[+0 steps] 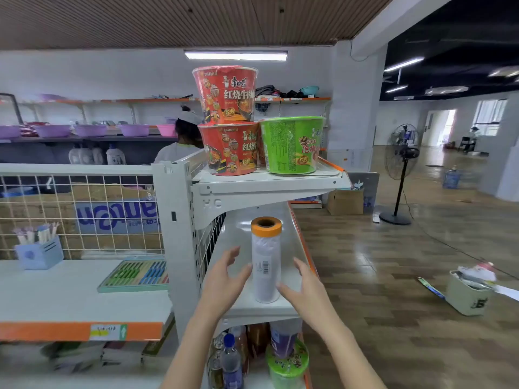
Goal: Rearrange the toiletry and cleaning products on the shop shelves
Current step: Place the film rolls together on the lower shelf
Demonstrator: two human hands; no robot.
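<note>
A tall white roll with an orange top rim and a barcode label (266,259) stands upright on the middle white shelf (247,307) of the end rack. My left hand (224,279) is just left of the roll, fingers spread and relaxed, fingertips close to or lightly touching its side. My right hand (303,287) hovers on the roll's right side with straight fingers. Neither hand grips anything.
Red (229,148) and green (292,144) noodle bowls fill the shelf above. Bottles (231,360) and a green-lidded tub (286,360) sit on the shelf below. A pen tray (137,273) and cutlery holder (39,254) lie left. A person (182,138) stands behind; a fan (401,169) and bin (469,293) are on the floor.
</note>
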